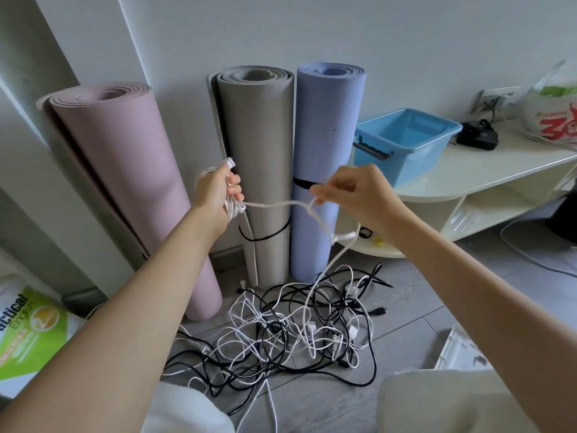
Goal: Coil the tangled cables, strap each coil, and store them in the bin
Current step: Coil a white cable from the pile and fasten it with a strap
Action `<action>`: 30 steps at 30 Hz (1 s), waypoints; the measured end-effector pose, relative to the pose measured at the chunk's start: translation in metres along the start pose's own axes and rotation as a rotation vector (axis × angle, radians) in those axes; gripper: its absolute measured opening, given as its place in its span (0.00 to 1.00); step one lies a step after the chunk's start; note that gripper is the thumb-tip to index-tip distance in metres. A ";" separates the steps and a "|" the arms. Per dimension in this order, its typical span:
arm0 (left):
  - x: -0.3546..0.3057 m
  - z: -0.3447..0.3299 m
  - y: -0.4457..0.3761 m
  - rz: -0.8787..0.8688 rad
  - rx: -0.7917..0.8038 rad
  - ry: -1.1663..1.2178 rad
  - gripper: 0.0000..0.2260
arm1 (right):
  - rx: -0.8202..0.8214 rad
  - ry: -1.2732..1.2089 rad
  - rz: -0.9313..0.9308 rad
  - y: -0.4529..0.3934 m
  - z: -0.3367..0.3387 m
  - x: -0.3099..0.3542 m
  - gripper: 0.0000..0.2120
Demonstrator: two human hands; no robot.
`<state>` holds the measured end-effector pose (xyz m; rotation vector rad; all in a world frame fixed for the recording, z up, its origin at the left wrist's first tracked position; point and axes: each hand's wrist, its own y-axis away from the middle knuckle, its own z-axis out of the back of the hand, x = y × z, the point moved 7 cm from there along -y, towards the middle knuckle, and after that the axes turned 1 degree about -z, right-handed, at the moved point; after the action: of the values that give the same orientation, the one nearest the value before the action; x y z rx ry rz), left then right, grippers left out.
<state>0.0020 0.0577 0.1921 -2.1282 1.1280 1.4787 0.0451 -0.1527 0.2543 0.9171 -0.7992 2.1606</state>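
Observation:
My left hand (218, 190) grips a small coil of white cable (234, 208), raised in front of the grey mat. The same white cable (274, 204) runs taut to my right hand (352, 190), which pinches it between thumb and fingers. From there it drops in loops to a tangled pile of black and white cables (296, 326) on the floor. An empty blue bin (406, 145) with a black handle stands on the white low shelf (487, 170) at the right.
Three rolled mats stand against the wall: pink (125, 182), grey (259, 145), blue (324, 145). A black device (477, 137) and a plastic bag (552, 110) sit on the shelf. A green book (28, 329) lies at left, a white crate (462, 348) at right.

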 end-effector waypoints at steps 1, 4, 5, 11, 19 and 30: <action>0.000 0.000 0.000 -0.003 -0.001 0.027 0.13 | 0.149 0.102 0.030 0.004 -0.016 0.004 0.07; -0.003 -0.007 -0.001 -0.013 0.042 0.121 0.11 | 0.604 0.458 0.026 0.027 -0.073 -0.012 0.09; -0.004 -0.012 0.000 -0.014 0.068 0.142 0.11 | 0.658 0.548 -0.003 0.031 -0.082 -0.025 0.11; -0.037 -0.051 0.017 -0.022 0.274 0.374 0.12 | 0.801 0.996 -0.302 0.041 -0.062 -0.109 0.03; -0.092 -0.088 0.055 0.058 0.614 0.768 0.11 | 0.651 0.873 -0.283 0.031 -0.062 -0.123 0.11; -0.050 -0.081 0.045 0.116 0.545 0.403 0.14 | 0.110 0.209 -0.199 -0.015 -0.026 -0.041 0.15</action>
<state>0.0124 -0.0020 0.2782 -2.0206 1.5945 0.6658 0.0691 -0.1376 0.2117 0.7737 -0.4715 2.0972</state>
